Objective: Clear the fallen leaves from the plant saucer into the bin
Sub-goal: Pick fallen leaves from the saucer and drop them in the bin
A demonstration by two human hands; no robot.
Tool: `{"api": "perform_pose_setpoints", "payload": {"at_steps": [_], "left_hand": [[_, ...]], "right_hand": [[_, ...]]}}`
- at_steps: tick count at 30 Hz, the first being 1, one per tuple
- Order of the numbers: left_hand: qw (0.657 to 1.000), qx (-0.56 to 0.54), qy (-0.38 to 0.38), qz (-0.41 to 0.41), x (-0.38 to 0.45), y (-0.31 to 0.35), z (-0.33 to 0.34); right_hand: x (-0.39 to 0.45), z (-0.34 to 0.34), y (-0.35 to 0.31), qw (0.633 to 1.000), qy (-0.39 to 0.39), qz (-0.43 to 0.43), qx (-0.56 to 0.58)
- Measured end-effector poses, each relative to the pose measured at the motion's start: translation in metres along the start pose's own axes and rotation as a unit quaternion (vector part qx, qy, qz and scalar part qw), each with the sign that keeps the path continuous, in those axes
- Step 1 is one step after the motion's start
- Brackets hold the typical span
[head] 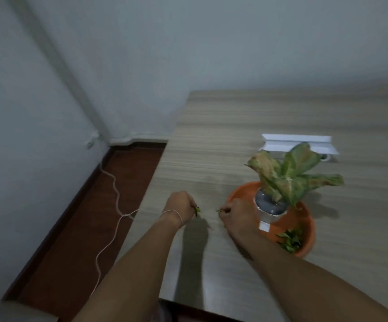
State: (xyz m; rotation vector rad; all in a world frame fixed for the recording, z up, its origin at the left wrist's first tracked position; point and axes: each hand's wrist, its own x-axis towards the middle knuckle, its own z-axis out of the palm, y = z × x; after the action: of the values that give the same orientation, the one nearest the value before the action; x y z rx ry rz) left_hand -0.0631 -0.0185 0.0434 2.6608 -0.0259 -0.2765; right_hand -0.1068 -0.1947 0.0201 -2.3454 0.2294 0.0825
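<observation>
An orange saucer [306, 226] sits on the wooden table [234, 135]. A white pot [269, 211] with a green and pinkish plant [290, 175] stands in the saucer. A heap of small green fallen leaves [289, 240] lies in the saucer's near side. My left hand [181, 208] is closed over the table left of the saucer, with a bit of green leaf [197, 210] sticking out of its fingers. My right hand [237, 213] is at the saucer's left rim, fingers pinched on another small leaf [218, 211]. No bin is in view.
A white box-like object [299, 145] lies on the table behind the plant. The table's left edge drops to a dark red floor [72, 240], where a white cable [111, 194] runs from a wall socket. Pale walls stand to the left and behind.
</observation>
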Motion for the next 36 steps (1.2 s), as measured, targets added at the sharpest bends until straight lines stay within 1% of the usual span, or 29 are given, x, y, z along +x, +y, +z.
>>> {"api": "perform_pose_setpoints", "payload": {"at_steps": [5,10,13,16,22,26,28,31,36], "left_hand": [[0.988,-0.011,0.098,-0.119,-0.067,-0.078,-0.064],[0.952,-0.031,0.159,-0.261,-0.161,-0.165,-0.101],[0.935,-0.035,0.181,-0.304,-0.212,-0.212,-0.108],[0.925,-0.039,0.184,-0.329,-0.251,-0.246,-0.105],[0.92,-0.047,0.165,-0.353,-0.303,-0.295,-0.086],[0.915,-0.063,0.142,-0.372,-0.324,-0.317,-0.06],[0.913,-0.072,0.127,-0.381,-0.327,-0.326,-0.046],[0.909,-0.079,0.125,-0.39,-0.325,-0.344,-0.022],[0.898,-0.1,0.115,-0.412,-0.309,-0.368,0.034]], "right_hand": [[0.004,0.026,-0.072,0.988,-0.064,-0.135,-0.047],[-0.027,0.075,-0.163,0.959,-0.111,-0.259,-0.04],[-0.065,0.113,-0.203,0.931,-0.147,-0.332,-0.043],[-0.102,0.154,-0.223,0.908,-0.181,-0.373,-0.054],[-0.151,0.232,-0.237,0.877,-0.228,-0.417,-0.073],[-0.162,0.271,-0.232,0.862,-0.267,-0.42,-0.1],[-0.165,0.283,-0.225,0.858,-0.28,-0.415,-0.115],[-0.166,0.303,-0.214,0.852,-0.291,-0.419,-0.122],[-0.162,0.354,-0.175,0.828,-0.319,-0.439,-0.142]]}}
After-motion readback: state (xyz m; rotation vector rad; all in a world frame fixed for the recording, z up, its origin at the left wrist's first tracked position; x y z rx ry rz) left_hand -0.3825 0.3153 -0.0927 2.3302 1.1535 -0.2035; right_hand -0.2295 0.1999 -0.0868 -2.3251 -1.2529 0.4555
